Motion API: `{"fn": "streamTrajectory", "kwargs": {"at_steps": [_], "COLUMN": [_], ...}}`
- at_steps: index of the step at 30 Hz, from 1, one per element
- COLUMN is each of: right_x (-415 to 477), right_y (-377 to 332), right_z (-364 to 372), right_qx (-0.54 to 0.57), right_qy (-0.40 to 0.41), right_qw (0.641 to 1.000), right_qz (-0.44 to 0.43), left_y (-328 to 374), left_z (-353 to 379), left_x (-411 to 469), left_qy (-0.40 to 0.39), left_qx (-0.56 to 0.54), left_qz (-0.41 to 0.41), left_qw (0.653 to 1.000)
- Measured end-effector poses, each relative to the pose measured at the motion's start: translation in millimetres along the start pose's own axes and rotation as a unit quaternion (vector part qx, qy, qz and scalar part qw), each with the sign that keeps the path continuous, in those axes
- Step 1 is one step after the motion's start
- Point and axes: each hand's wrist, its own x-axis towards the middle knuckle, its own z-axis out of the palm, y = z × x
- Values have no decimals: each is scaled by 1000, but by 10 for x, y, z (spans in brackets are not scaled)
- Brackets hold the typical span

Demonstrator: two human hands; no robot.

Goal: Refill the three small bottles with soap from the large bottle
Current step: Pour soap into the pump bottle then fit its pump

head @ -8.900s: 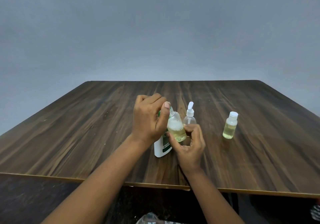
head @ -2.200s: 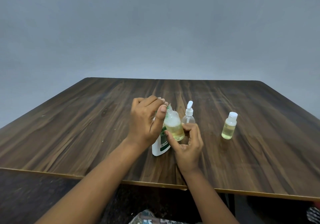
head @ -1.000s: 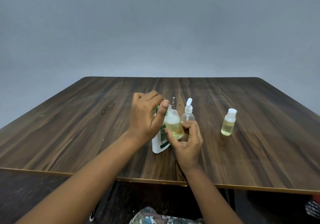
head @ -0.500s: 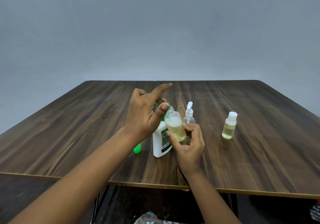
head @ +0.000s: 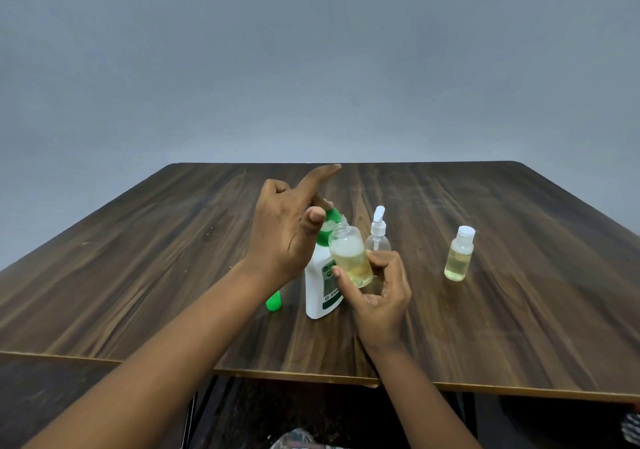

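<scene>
- The large bottle (head: 321, 287) stands upright on the dark wood-grain table (head: 138, 275), white with a green top and a green-and-white label.
- The label's writing is too small and blurred to read; no brand can be made out.
- The left hand (head: 287, 237) is at the top of the large bottle, with the index finger stretched out straight and the thumb raised beside the green top.
- Its other fingers are behind the top, so I cannot tell whether the left grip is clamped on it or merely resting there.
- The right hand (head: 379, 296) holds an uncapped small bottle (head: 349, 256) tilted toward the large bottle's top, its open neck just beside the green cap.
- The right grip is clamped on that bottle: thumb on the near side, fingers curled round the far side.
- This clear bottle holds pale yellow soap in its lower half with white foam above it.
- A small pump bottle (head: 378, 237) with a white pump head stands upright on the table just behind the right hand; its body looks clear.
- A 3rd small bottle, the capped bottle (head: 459, 258), stands upright well to the right, with a white cap and yellow soap inside.
- A small green cap (head: 273, 301) lies on the table just left of the large bottle, partly hidden by the left forearm.
</scene>
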Motion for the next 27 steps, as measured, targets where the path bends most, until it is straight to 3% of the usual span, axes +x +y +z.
{"fn": "streamTrajectory", "kwargs": {"at_steps": [16, 27], "right_x": [-11, -32], "right_y": [33, 26], "right_z": [9, -12], "right_qx": [-9, -37], "right_qy": [1, -12], "right_qw": [1000, 999], "right_qz": [0, -4], "left_y": [-96, -219], "left_z": [-45, 124], "left_x": [9, -206], "left_qy": [-19, 36], "left_qx": [-48, -44], "left_qz": [53, 16], "left_qw": [997, 998]}}
